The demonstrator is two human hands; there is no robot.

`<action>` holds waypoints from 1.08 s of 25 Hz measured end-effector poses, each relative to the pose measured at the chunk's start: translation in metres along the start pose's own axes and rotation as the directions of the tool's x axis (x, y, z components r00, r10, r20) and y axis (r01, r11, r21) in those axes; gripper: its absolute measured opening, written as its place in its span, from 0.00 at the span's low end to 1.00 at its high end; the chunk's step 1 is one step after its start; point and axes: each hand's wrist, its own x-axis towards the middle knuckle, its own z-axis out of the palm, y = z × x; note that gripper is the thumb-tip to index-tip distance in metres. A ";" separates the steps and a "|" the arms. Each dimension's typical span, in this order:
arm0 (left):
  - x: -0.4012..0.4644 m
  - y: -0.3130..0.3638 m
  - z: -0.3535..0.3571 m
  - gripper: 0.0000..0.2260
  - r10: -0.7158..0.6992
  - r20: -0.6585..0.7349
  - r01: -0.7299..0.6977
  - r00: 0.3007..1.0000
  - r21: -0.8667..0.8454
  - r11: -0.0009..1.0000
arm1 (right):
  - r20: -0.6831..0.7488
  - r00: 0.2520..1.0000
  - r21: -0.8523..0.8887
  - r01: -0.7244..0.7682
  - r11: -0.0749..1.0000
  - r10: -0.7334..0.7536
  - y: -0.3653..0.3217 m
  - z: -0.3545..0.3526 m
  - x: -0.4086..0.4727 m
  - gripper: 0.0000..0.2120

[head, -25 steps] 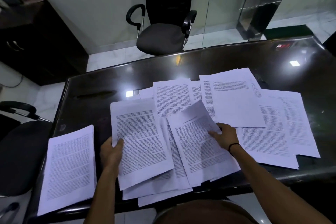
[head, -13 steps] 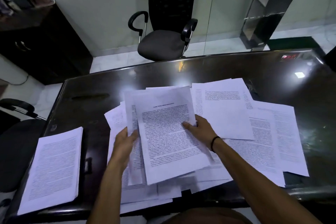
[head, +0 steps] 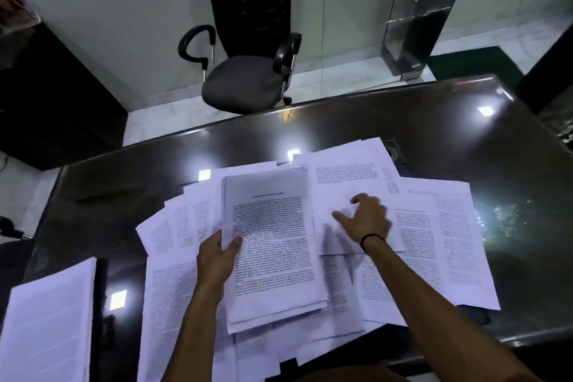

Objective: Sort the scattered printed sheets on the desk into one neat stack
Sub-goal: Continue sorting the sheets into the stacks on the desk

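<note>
Lengthwise away: sheets (head: 269, 245) in left hand (head: 217, 260).

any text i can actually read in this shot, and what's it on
None can be read.
Held sheets in the left hand: heading and body print blurred.
Sheet under the right hand: print too small.
Side stack: blurred.
</note>
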 end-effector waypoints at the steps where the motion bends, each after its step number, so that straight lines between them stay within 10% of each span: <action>1: 0.004 0.003 0.001 0.15 0.004 -0.004 -0.004 1.000 0.014 1.000 | -0.071 0.992 -0.126 -0.110 0.986 0.102 0.009 -0.012 0.013 0.30; 6: 0.015 0.009 -0.002 0.17 0.010 -0.056 -0.007 0.998 0.066 0.998 | 0.012 0.949 -0.061 -0.313 0.948 0.314 0.042 -0.036 0.048 0.48; 17: -0.004 0.032 0.000 0.08 -0.004 0.339 -0.052 0.941 0.157 0.986 | 0.097 0.988 0.242 0.094 0.966 -0.121 0.022 -0.047 0.041 0.16; 24: -0.008 0.055 0.024 0.12 0.034 0.279 0.044 0.960 -0.267 0.963 | 0.481 0.821 0.777 -0.236 0.584 -0.308 -0.020 -0.050 -0.035 0.12; 27: -0.014 0.055 0.030 0.16 0.013 0.238 0.040 0.971 -0.217 0.975 | 0.509 0.815 0.807 -0.340 0.483 -0.277 -0.019 -0.040 -0.056 0.27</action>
